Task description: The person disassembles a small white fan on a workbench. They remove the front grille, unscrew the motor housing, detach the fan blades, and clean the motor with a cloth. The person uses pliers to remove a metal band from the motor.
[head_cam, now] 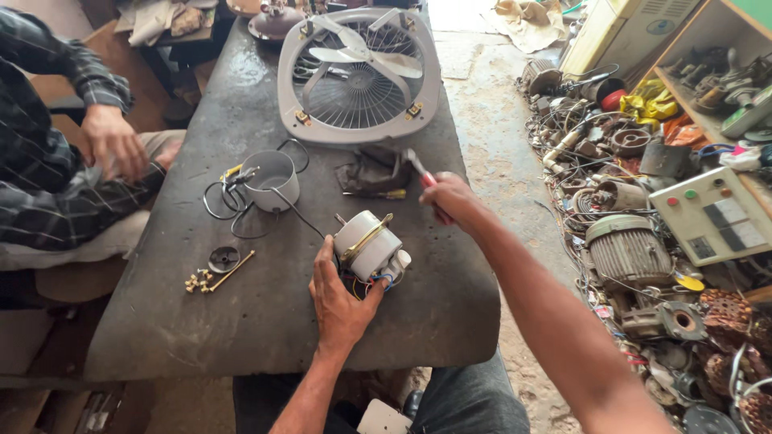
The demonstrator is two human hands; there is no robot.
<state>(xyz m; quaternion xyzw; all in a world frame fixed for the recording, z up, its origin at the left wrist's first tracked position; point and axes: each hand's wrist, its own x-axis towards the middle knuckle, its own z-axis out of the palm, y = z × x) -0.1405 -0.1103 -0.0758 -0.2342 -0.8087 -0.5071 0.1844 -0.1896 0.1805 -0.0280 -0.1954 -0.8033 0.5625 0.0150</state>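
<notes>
Head view: our left hand (339, 299) cups the near side of a small grey motor (367, 243), fingers curled up against its casing, pinning it to the dark table (265, 321). Our right hand (450, 197) is fisted around a red-handled tool (420, 169), raised just past the motor's far right side; we can't tell what kind of tool, its tip is blurred. Coloured wires (371, 281) spill from the motor's near end, right at our left thumb. A black cable runs from the motor to a grey cup-shaped housing (272, 178) on its far left. Brass screws and a long brass bolt (215, 277) lie left of the motor, beside a small dark disc (223, 259). Beyond the motor: dark rag (371, 170), then a grey square fan frame (359, 74). Another person's hand (114, 141) sits well left of the motor, off the table edge.
</notes>
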